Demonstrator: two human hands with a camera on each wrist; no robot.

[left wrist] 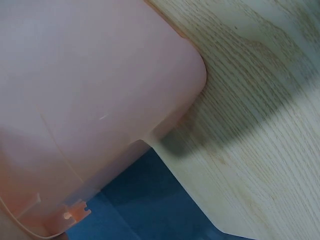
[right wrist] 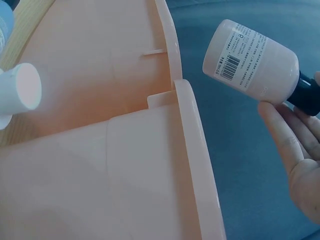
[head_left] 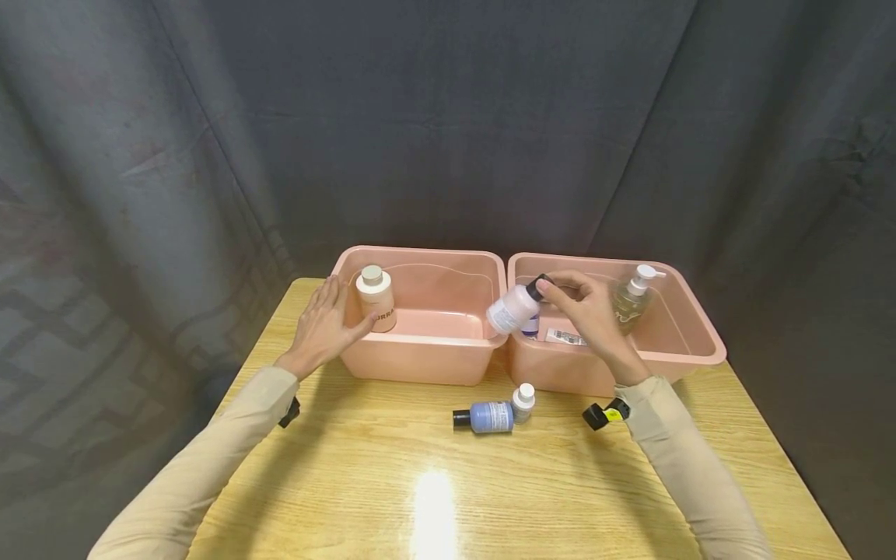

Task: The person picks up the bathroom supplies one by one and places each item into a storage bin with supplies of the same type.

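My right hand (head_left: 592, 309) pinches the black cap of a pale pink bottle (head_left: 512, 309), tilted over the adjoining rims of two pink bins. In the right wrist view the same bottle (right wrist: 252, 62) shows a printed label with a barcode. My left hand (head_left: 323, 330) rests with straight fingers at the left rim of the left bin (head_left: 420, 359); it is not seen in the left wrist view. Inside that bin, near this hand, stands a white bottle (head_left: 376, 299). The right bin (head_left: 560, 377) holds a clear pump bottle (head_left: 630, 299), a white tube (head_left: 565, 337) and a partly hidden blue-labelled item (head_left: 530, 327).
On the wooden table (head_left: 350, 474) before the bins, a blue bottle (head_left: 491, 418) with a black cap lies on its side. Touching or close to it is a small white-capped bottle (head_left: 523, 402). A dark curtain (head_left: 448, 140) hangs behind the bins.
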